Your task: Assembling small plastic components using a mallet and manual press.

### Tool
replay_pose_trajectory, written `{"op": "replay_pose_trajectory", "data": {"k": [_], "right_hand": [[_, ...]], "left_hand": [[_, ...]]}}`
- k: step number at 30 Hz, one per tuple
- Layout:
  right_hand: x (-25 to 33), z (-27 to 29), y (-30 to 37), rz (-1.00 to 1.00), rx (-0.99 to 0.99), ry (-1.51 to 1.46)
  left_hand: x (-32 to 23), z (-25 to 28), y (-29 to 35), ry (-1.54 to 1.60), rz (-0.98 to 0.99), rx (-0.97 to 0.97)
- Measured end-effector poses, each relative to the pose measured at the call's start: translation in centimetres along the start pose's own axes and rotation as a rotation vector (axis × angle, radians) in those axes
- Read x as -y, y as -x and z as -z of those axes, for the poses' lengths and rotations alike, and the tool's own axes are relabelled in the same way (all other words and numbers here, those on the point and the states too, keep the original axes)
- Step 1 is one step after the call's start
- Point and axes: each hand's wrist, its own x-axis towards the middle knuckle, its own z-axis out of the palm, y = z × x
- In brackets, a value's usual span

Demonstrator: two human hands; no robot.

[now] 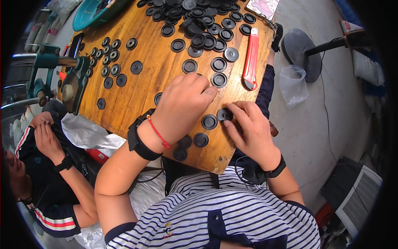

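Observation:
My right hand (pixel 253 132) is at the table's near right edge, thumb and index finger pinching a round black rubber disc (pixel 224 114) with a small raised centre. Further left, my left hand (pixel 182 101) is closed above the table, its fingers curled and mostly turned out of sight; anything in them is hidden. Just past its fingertips lies a rimmed black disc (pixel 219 80). Another disc (pixel 209 122) rests beside my right hand, with a few more, such as a flat disc (pixel 201 140), nearer to me.
A big pile of black discs (pixel 195 28) covers the far part of the wooden table (pixel 157 62). A red utility knife (pixel 250 62) lies at the right edge. At left are discs with metal centres (pixel 114 54), a green metal clamp-like fixture (pixel 74 89) and a co-worker's hands (pixel 46 135).

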Motion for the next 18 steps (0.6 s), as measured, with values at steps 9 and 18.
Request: {"op": "replay_pose_trajectory", "data": {"k": [9, 18], "right_hand": [[-1.6, -0.5, 0.2, 0.143, -0.061, 0.092], [-1.1, -0.9, -2.0, 0.216, -0.011, 0.128]], "left_hand": [[-0.6, 2.3, 2.7, 0.226, 0.196, -0.007], [-4.5, 0.0, 4.1, 0.202, 0.198, -0.010]]}}
